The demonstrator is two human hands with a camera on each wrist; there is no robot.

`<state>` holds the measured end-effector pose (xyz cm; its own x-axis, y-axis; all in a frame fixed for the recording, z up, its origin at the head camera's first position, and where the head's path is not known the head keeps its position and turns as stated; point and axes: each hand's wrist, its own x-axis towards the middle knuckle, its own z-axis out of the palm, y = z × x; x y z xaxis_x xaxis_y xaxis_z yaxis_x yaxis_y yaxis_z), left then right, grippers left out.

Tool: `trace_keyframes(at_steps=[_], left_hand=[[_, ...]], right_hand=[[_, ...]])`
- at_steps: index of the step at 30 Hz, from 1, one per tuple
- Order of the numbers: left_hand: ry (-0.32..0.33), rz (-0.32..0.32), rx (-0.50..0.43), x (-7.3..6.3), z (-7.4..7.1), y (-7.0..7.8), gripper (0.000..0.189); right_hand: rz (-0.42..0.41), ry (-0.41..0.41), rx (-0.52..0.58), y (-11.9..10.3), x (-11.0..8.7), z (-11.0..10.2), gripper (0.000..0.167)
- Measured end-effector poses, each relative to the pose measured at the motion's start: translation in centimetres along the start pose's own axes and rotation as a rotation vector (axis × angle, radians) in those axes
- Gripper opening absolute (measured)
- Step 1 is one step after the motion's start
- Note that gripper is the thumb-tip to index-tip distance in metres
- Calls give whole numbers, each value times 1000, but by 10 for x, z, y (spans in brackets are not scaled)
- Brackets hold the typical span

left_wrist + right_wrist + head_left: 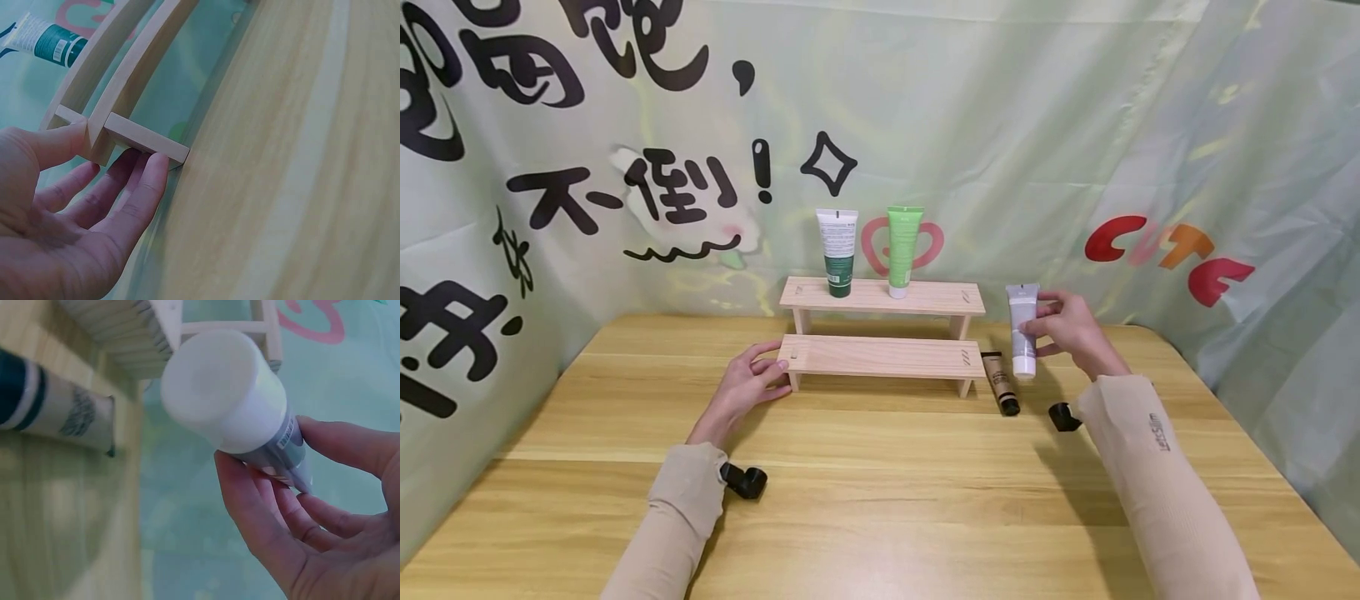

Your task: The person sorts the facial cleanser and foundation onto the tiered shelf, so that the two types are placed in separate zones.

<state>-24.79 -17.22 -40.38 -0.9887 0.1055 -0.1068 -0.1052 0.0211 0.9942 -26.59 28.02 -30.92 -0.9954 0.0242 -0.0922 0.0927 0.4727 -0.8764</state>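
In the head view my left hand (745, 387) holds the left end of the lower step of a pale wooden two-step rack (880, 357). The left wrist view has its thumb at the board's end and its fingers around the short leg (147, 137). My right hand (1071, 332) pinches a lavender squeeze tube (1022, 325) upright, white cap down, just right of the rack. Seen from below, the white cap (212, 381) faces the right wrist camera. Beneath that tube, a beige tube with a black cap (1002, 387) lies on the table beside the rack's right leg.
On the upper step stand a white and dark green tube (837, 246) and a light green tube (903, 246), both cap down. A printed cloth (1000, 125) hangs behind and around the wooden table (880, 500). Each wrist carries a small black camera (745, 481).
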Motion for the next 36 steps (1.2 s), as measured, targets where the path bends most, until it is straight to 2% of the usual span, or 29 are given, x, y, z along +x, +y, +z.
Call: trace_keyframes(at_steps=[19, 27, 36], left_hand=[[6, 0, 0, -1, -1, 0, 50], [6, -1, -1, 1, -1, -2, 49], [3, 4, -10, 3, -1, -3, 49]], right_hand=[[-123, 131, 98, -54, 8, 17, 71], [-229, 204, 181, -72, 15, 32, 68], [-366, 278, 231, -80, 28, 56, 60]])
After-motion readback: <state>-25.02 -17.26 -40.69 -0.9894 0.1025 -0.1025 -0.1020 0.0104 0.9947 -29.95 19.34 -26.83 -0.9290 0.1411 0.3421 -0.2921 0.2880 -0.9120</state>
